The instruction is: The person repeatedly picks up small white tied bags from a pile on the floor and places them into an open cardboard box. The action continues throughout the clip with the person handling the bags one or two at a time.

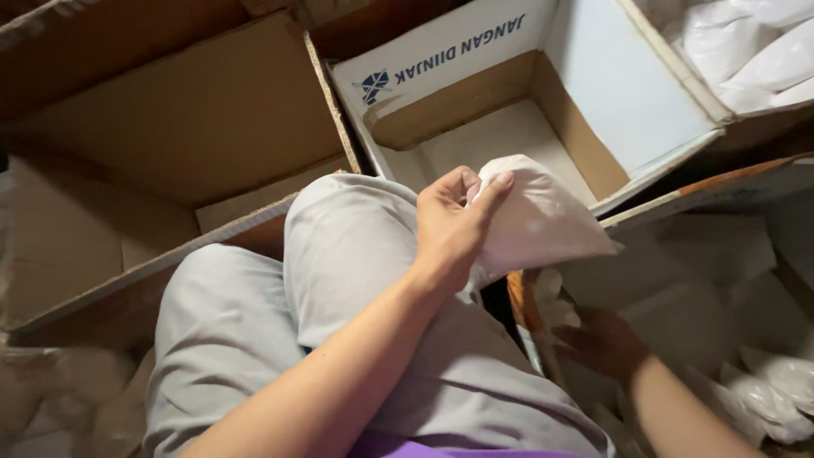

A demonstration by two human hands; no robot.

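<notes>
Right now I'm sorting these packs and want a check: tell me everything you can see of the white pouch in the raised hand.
The white pouch is a soft, roughly triangular bag of thin, slightly wrinkled material, looking filled. The left hand pinches its left edge, fingertips curled over the top, and holds it tilted above the knee, in front of the open cardboard box. Nothing else touches it.
</notes>
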